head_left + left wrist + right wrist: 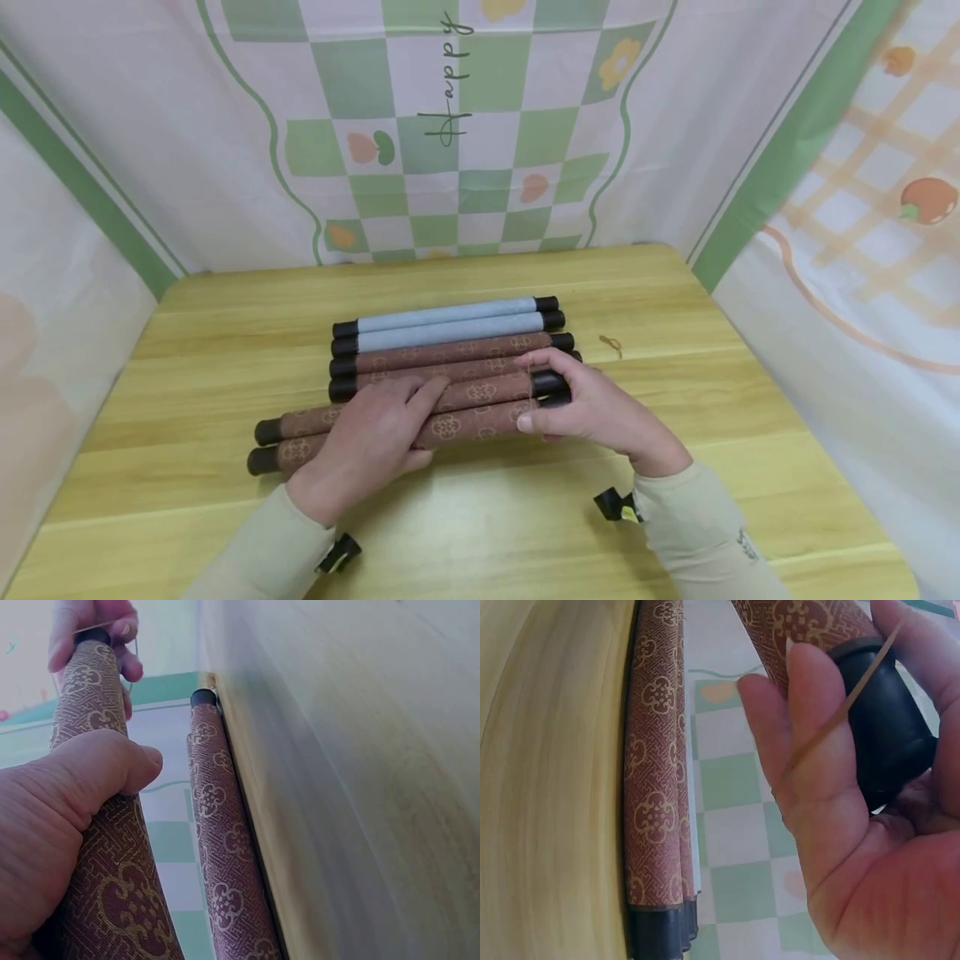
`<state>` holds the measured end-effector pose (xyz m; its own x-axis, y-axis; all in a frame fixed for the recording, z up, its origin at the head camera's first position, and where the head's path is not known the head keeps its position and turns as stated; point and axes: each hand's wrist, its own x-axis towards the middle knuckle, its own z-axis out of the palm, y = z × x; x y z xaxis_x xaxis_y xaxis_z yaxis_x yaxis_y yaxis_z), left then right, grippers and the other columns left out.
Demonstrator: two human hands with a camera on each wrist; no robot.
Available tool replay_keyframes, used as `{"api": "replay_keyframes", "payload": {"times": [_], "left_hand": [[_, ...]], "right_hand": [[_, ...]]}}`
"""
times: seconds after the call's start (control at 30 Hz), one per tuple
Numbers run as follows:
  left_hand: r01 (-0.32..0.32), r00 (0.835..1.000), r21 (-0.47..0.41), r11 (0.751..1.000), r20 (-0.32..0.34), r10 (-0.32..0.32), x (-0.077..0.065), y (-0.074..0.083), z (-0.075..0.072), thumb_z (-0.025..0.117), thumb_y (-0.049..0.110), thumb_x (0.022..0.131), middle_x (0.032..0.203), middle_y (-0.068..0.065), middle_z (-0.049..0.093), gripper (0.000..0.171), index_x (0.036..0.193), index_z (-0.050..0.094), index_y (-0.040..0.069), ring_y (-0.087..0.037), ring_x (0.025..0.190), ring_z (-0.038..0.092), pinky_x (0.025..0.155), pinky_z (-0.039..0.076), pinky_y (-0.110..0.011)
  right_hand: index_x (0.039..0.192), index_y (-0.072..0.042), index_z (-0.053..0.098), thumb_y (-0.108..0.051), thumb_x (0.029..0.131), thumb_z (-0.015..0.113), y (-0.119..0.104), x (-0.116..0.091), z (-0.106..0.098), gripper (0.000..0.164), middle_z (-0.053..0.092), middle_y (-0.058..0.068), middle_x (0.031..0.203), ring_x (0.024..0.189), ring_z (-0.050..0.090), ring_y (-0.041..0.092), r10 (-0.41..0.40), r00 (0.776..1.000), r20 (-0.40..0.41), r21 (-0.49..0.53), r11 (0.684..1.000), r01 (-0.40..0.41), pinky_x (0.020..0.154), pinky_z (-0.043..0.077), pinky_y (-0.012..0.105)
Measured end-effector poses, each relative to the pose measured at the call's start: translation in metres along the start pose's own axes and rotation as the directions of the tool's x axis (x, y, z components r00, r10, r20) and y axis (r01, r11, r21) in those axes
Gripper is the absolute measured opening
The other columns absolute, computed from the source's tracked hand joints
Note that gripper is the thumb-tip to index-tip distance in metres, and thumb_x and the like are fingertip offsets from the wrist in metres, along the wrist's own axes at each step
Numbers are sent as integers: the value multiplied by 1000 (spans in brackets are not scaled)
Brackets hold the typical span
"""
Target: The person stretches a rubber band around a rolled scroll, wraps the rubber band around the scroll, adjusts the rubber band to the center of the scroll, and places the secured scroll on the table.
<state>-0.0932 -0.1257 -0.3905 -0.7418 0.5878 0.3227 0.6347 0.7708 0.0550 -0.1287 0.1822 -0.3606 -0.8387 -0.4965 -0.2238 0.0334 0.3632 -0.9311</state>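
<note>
Two brown scrolls with gold flower patterns and black end knobs lie side by side in the head view; the front one is the nearer brown scroll (446,427). My left hand (378,421) grips this pair around the middle, thumb across the fabric in the left wrist view. At their right end is my right hand (588,404), its fingers curved around the black knobs (892,720). A thin tan rubber band (847,709) is stretched across the right fingers, beside the knob. The palm side of my left hand is hidden.
Behind the held pair, two more brown scrolls (450,354) and two light blue scrolls (450,317) lie in a row on the wooden table (187,367). Another rubber band (612,344) lies right of them. Patterned cloth (495,75) hangs around the table.
</note>
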Motion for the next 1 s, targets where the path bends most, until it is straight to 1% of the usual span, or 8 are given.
{"api": "replay_keyframes", "payload": {"times": [0.13,0.27,0.4,0.53,0.7,0.8,0.9,1.0], "left_hand": [[1,1000,12,1000,-4,-1,1,2,-2,92,38,72,119,-12,72,87,145,55,8,-30,102,71,90,59,-48],[-9,1000,21,1000,-21,9,2,3,-2,91,38,72,120,-12,72,86,144,56,8,-30,103,71,90,59,-48],[-12,999,19,1000,-31,13,3,5,-2,90,36,72,120,-12,72,87,146,55,8,-29,105,71,90,60,-48],[-13,999,10,1000,-29,14,4,7,-3,91,37,70,118,-12,72,91,148,54,8,-29,102,71,88,60,-46],[-51,998,-4,999,-32,51,9,11,-3,90,30,70,114,-11,72,96,154,48,8,-27,91,71,80,61,-43],[-70,997,-15,997,-28,70,13,15,-3,89,28,71,117,-12,71,97,157,46,10,-27,89,71,78,61,-42],[-85,996,-30,996,-10,85,18,19,-2,90,29,73,120,-11,70,101,160,42,13,-27,93,71,81,61,-43],[-96,995,-40,995,12,96,23,24,-1,90,30,74,122,-10,69,106,164,35,17,-27,97,71,82,60,-43]], "right_hand": [[146,-16,49,-25,84,88,-2,-1,0,74,66,21,117,86,73,43,-1,1000,1,-8,1000,1,75,63,52],[139,-14,48,-23,82,89,-3,-2,0,71,65,22,116,82,74,38,-11,1000,-6,-33,999,11,74,64,46],[134,-14,46,-23,81,89,-4,-3,0,69,64,22,115,76,74,33,-11,1000,-16,-43,999,10,73,63,47],[136,-17,49,-24,81,89,-4,-3,0,68,63,25,119,76,74,37,-4,1000,-16,-40,999,3,72,63,48],[140,-16,51,-26,81,90,-5,-3,1,71,63,26,125,78,74,43,-5,1000,-17,-49,999,4,70,63,47],[140,-17,53,-26,81,90,-5,-2,2,70,68,21,119,76,74,40,-12,1000,-15,-55,998,11,70,63,48],[138,-20,54,-27,81,90,-5,-2,4,68,71,16,114,76,74,39,-8,1000,-13,-56,998,8,70,63,49],[137,-21,53,-27,81,90,-6,-2,6,67,73,14,107,75,73,39,-15,1000,-5,-55,998,15,70,62,51]]}}
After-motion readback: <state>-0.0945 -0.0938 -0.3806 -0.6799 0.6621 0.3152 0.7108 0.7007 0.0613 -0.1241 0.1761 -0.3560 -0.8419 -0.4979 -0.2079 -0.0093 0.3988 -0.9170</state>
